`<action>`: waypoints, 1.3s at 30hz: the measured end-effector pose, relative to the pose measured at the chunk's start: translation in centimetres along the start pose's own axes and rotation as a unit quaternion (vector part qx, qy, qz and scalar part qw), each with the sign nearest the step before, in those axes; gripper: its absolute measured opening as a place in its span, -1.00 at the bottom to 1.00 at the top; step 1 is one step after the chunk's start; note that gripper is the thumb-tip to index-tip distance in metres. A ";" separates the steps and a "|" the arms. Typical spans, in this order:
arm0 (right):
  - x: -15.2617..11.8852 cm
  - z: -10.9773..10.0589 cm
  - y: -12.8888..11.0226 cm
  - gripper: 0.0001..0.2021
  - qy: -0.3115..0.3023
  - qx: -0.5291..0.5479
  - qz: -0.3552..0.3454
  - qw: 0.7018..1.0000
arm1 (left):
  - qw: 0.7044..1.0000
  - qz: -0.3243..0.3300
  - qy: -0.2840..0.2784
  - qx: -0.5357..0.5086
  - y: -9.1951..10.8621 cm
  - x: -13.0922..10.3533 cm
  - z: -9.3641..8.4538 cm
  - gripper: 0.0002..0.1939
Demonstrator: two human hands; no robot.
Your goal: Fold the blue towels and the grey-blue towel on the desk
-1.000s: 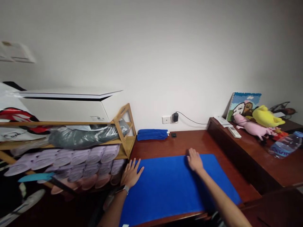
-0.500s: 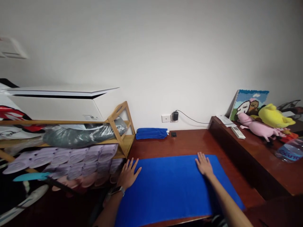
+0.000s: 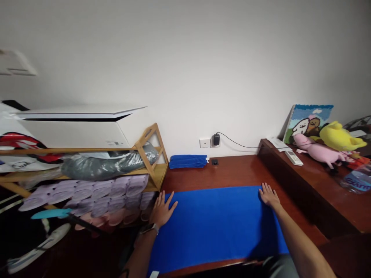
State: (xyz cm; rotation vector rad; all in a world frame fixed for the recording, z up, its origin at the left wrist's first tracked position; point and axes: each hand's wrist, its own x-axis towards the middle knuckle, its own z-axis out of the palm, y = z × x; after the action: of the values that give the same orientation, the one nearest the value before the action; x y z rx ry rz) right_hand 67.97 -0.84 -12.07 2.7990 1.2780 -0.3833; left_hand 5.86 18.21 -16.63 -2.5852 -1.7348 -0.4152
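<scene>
1. Blue cloth (image 3: 214, 227) lies spread flat on the reddish-brown desk (image 3: 232, 170), a small white tag at its near left corner.
2. The left hand (image 3: 161, 210) rests at its left edge, fingers fanned apart, gripping nothing.
3. The right hand (image 3: 269, 196) (palm down too) touches the far right corner, fingers slightly spread, gripping nothing.
4. Beyond, a folded blue bundle (image 3: 188, 161) sits against the wall (image 3: 185, 77), beneath and left of a black plug (image 3: 216, 139).

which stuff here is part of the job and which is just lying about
In use:
- spread blue cloth
- left hand
- right hand

Lying about:
- folded blue cloth
- remote
- pink plush
- white box
- plastic bottle
</scene>
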 end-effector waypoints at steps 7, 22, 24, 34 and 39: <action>-6.0 -0.1 -17.7 -0.29 0.101 0.040 -0.169 0.980 | 1.000 -0.019 0.005 -0.009 0.7 -0.2 0.2 -0.21; -6.6 4.1 -15.5 -0.29 0.059 0.019 -0.219 0.974 | 1.000 -0.014 0.007 0.011 0.4 -0.1 0.1 -0.20; -3.5 3.2 -7.9 -0.27 0.060 -0.002 -0.133 0.989 | 1.000 -0.011 0.007 0.015 0.2 0.1 0.1 -0.19; 0.4 2.8 2.5 -0.25 0.038 0.009 -0.057 0.998 | 1.000 -0.002 0.001 0.016 -0.2 0.4 -0.2 -0.14; -0.8 0.5 -1.6 -0.27 0.041 -0.003 -0.026 0.999 | 1.000 -0.011 0.000 0.007 0.4 0.2 0.0 -0.17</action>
State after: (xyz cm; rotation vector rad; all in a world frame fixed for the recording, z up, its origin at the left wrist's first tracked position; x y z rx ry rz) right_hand 66.16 -0.49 -12.24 2.8095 1.3670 -0.2692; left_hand 6.32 18.20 -16.52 -2.5577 -1.7622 -0.4024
